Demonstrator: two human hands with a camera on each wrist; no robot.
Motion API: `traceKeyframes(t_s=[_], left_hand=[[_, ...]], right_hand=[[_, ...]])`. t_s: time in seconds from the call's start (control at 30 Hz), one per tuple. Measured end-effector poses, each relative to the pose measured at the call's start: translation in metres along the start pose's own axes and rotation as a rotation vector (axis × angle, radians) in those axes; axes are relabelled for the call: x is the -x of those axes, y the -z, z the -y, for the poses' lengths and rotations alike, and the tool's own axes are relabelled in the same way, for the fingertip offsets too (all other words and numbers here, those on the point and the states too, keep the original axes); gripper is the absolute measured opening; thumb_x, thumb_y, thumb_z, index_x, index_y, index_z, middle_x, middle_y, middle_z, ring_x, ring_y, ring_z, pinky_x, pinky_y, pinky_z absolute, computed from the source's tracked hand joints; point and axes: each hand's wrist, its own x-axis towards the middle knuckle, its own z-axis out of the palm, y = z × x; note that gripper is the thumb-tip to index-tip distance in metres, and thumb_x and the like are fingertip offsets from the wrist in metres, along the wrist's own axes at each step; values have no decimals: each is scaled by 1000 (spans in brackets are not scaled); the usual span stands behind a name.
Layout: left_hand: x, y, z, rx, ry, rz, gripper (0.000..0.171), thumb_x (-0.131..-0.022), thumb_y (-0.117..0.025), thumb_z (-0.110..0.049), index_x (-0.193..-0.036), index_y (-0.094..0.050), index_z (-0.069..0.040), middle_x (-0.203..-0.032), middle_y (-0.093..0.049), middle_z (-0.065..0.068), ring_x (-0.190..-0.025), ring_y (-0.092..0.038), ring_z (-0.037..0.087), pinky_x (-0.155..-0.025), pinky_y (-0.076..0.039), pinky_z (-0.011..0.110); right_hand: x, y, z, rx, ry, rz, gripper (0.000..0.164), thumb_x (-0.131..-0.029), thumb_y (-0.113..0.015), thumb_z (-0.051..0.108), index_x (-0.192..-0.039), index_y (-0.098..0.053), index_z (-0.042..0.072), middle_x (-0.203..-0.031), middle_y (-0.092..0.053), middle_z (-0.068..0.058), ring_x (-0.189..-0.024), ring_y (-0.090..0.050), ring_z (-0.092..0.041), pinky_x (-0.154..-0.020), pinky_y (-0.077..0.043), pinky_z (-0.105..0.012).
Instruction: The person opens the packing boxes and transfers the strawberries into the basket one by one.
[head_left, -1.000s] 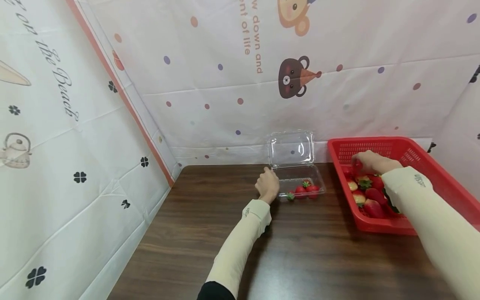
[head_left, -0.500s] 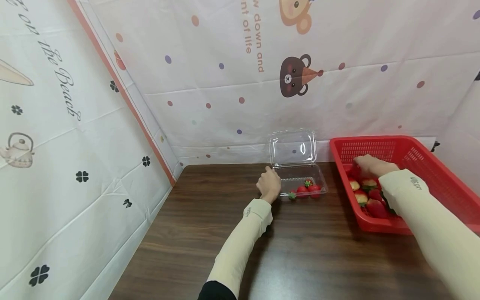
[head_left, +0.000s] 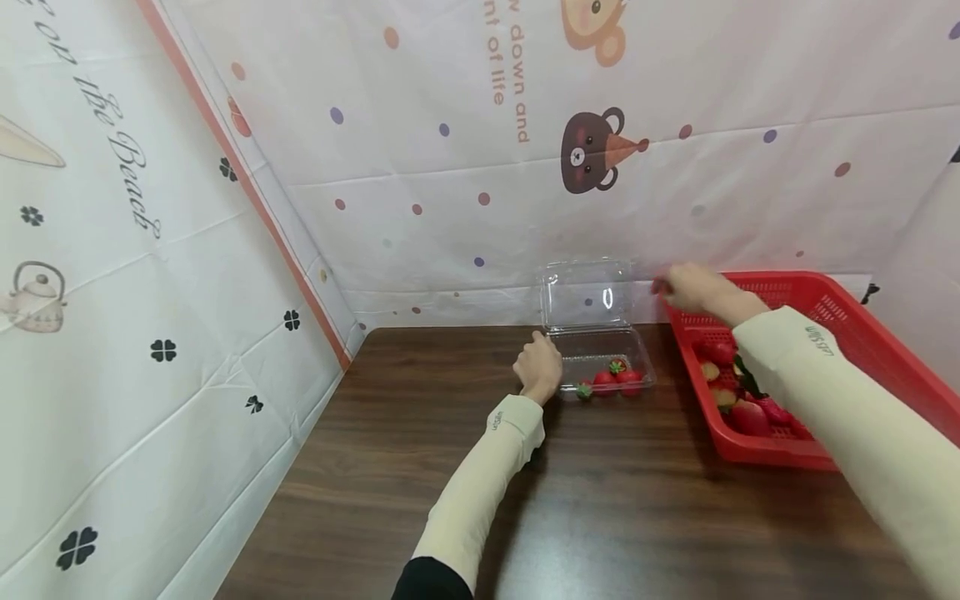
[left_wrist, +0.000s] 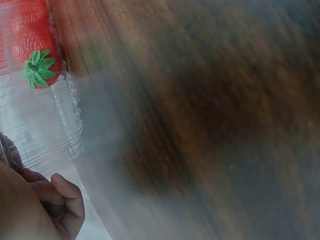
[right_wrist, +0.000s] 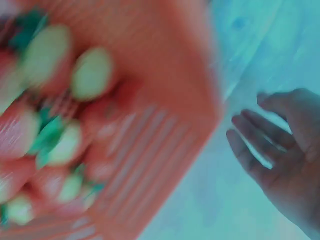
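My left hand holds the left edge of a clear plastic clamshell box, its fingers curled in the left wrist view. Several red strawberries lie along the box's near right side. Up close in the left wrist view, one strawberry shows its green leaves through the plastic. My right hand is raised over the back left corner of the red basket. A dark red patch shows at its fingertips in the head view. Bent fingers with a gap and no fruit appear in the right wrist view.
More strawberries lie in the basket's left part. The clamshell's lid stands upright against the printed cloth wall. All of it rests on a dark wooden table.
My right hand has risen from the strawberries in the basket and moved left to the basket's back corner. The left hand and the clamshell box have stayed in place.
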Motion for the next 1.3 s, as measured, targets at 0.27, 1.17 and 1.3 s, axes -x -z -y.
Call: traceKeyframes(t_s=[0.27, 1.17, 1.3], left_hand=[[1, 3, -1, -15, -10, -9, 28, -109, -46, -31, -111, -63, -8, -94, -76, 16, -84, -75, 31, -71, -56, 43], [7, -2, -1, -36, 0, -7, 27, -108, -47, -31, -110, -63, -9, -95, -77, 15, -85, -75, 31, -70, -56, 44], [1, 0, -2, -43, 9, 5, 28, -108, -48, -31, -113, -63, -9, -98, -77, 14, -87, -75, 31, -72, -57, 44]], right_hand=[[-21, -36, 72, -314, -92, 610, 33, -99, -58, 7, -130, -60, -4, -107, -68, -21, -92, -70, -30, -80, -61, -42], [-36, -102, 89, 37, -106, 258, 20, -68, -89, 0, -83, -78, 7, -84, -74, -8, -76, -63, -21, -68, -55, -34], [-38, -97, 89, 36, -75, 263, 21, -71, -87, 0, -88, -77, 6, -90, -74, -10, -79, -63, -21, -69, -54, -33]])
